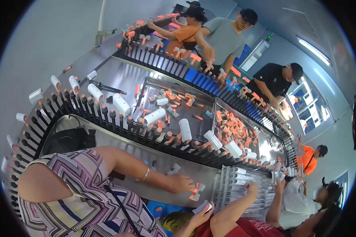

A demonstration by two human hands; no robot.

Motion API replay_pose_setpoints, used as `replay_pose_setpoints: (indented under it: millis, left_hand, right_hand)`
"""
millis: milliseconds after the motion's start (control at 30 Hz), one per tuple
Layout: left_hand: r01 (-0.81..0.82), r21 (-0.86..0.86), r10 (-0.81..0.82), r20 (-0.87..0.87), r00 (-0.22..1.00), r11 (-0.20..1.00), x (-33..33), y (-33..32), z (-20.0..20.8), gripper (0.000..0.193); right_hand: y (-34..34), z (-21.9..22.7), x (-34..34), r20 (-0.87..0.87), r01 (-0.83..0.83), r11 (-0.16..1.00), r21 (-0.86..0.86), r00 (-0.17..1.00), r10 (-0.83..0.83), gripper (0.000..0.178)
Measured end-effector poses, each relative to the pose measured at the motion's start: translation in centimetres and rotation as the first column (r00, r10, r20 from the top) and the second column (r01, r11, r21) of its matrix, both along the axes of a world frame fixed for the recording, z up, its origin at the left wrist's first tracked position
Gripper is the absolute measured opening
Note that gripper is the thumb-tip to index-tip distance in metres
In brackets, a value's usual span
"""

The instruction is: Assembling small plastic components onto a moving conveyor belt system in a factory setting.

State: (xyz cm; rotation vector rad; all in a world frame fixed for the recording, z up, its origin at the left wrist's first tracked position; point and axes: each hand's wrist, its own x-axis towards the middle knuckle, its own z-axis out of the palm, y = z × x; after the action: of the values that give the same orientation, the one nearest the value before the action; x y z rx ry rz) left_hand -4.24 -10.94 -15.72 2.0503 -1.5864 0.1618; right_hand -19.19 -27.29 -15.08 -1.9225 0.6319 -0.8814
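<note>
From the lower left my left arm, with a bracelet at the wrist, reaches right. My left hand (181, 183) pinches a small orange-and-grey forked plastic piece (196, 192) at its fingertips, above the bench edge. Lower and further right, my right hand (203, 215) is closed round a flat whitish piece (200, 207), partly hidden by the fingers. Beside my left wrist, a small pale grey piece (173, 169) lies on the metal bench (146, 154). Just right of both hands is a stack of clear plastic trays (229, 185) with white parts.
Black upright posts (113, 117) line the bench; some carry white cylindrical housings (122, 104). Behind them, a metal tray (146, 93) holds loose pieces, beside a heap of orange parts (233, 128). A black bag (69, 138) lies at left. A co-worker in red (249, 229) works close by, right.
</note>
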Motion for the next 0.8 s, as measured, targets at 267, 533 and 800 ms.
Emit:
replay_pose_setpoints:
  millis: [267,533,800]
  left_hand:
    - [0.016,-0.061,-0.007,0.132,0.991,0.998,-2.7,7.5,4.1,0.018]
    - [0.001,-0.049,0.004,0.093,0.996,0.999,-3.6,9.0,6.5,0.018]
    - [-0.016,-0.045,0.012,-0.09,0.996,0.999,-1.0,3.2,0.2,0.023]
  right_hand:
    - [9.2,4.1,3.1,-0.031,-0.276,0.937,0.214,0.957,0.289,0.033]
    - [12.6,7.6,3.3,0.097,-0.344,0.859,0.379,0.938,0.333,0.039]
    - [6.9,3.4,5.5,-0.08,-0.314,0.884,0.346,0.929,0.361,0.038]
